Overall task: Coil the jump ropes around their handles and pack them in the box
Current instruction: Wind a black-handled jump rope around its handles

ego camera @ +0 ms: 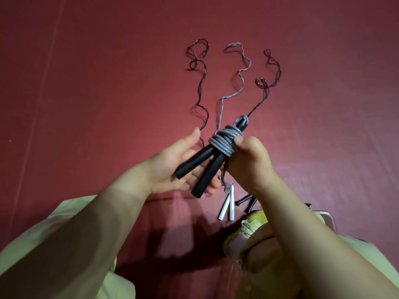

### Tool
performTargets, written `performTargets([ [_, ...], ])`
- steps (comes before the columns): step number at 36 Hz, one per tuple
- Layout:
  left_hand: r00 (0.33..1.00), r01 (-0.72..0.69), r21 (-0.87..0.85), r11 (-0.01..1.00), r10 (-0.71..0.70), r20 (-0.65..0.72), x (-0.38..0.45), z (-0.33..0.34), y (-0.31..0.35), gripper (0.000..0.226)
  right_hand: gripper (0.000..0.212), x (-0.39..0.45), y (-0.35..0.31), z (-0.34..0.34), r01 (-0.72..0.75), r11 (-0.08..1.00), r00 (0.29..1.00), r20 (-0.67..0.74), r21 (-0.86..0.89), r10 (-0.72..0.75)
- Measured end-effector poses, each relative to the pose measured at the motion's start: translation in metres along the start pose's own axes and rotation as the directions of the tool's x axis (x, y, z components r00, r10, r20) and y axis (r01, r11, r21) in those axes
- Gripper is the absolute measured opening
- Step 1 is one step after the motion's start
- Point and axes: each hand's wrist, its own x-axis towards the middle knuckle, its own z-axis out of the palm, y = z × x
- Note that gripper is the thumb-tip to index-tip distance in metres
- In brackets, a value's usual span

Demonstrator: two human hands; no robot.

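Observation:
I hold a jump rope with two black handles [207,167] and a grey cord [224,141] wound round their upper part. My left hand [179,167] lies under the handles, fingers loosely spread, supporting them. My right hand [248,162] grips the grey coil from the right, thumb on the wraps. On the red floor lie three uncoiled ropes: a dark rope [199,83] at the left, a grey-white rope [239,74] in the middle with white handles [227,205], and a dark rope [274,76] at the right with black handles [246,202].
The red floor mat [86,104] fills the view. My yellow-green shoe [248,227] shows at the lower right, beside a pale rimmed object [329,219] partly hidden by my right arm. No box is clearly visible.

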Motion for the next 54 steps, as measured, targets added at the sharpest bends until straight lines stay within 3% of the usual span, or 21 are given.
performTargets([
  [3,0.942,0.064,-0.173,0.983,-0.002,0.336,0.003,0.000,-0.010,0.091,0.052,-0.004,-0.003,-0.002,0.000,0.997,0.991,0.134,0.073,-0.010],
  [5,0.918,0.104,-0.187,0.977,-0.022,0.396,0.002,-0.001,-0.016,0.090,0.059,-0.004,-0.001,0.000,-0.056,0.996,0.986,0.162,0.062,0.045],
  [9,0.963,0.132,-0.158,0.979,-0.089,0.256,-0.005,-0.008,-0.016,0.085,0.073,0.000,0.002,0.005,-0.089,0.980,0.985,0.133,-0.175,0.113],
  [13,0.979,0.146,-0.038,0.989,-0.139,0.146,-0.011,-0.013,-0.019,0.081,0.036,-0.003,-0.003,0.011,-0.114,0.885,0.976,0.116,-0.452,0.185],
  [17,0.988,0.153,0.151,0.977,-0.150,-0.035,-0.017,-0.019,-0.026,0.080,0.034,0.000,0.000,0.016,-0.180,0.767,0.960,0.062,-0.615,0.274],
  [25,0.970,0.130,0.256,0.958,-0.068,-0.235,-0.021,-0.020,-0.027,0.080,0.037,0.002,0.002,0.020,-0.232,0.759,0.947,0.038,-0.608,0.320],
  [32,0.883,0.157,0.390,0.908,0.048,-0.467,-0.012,-0.022,-0.033,0.070,0.041,0.004,0.013,0.019,-0.347,0.659,0.919,-0.101,-0.667,0.382],
  [37,0.858,0.151,0.445,0.882,0.106,-0.502,-0.006,-0.025,-0.034,0.065,0.045,0.006,0.013,0.019,-0.377,0.642,0.910,-0.137,-0.667,0.392],
  [40,0.834,0.162,0.557,0.814,0.189,-0.518,-0.005,-0.029,-0.035,0.070,0.057,0.007,0.014,0.018,-0.437,0.635,0.888,-0.195,-0.637,0.416],
  [45,0.795,0.198,0.660,0.725,0.275,-0.540,-0.006,-0.030,-0.035,0.052,0.059,0.005,0.011,0.017,-0.454,0.624,0.882,-0.221,-0.636,0.417],
  [54,0.738,0.218,0.710,0.670,0.363,-0.569,-0.006,-0.032,-0.032,0.041,0.065,0.008,0.018,0.014,-0.511,0.646,0.857,-0.277,-0.568,0.435],
])
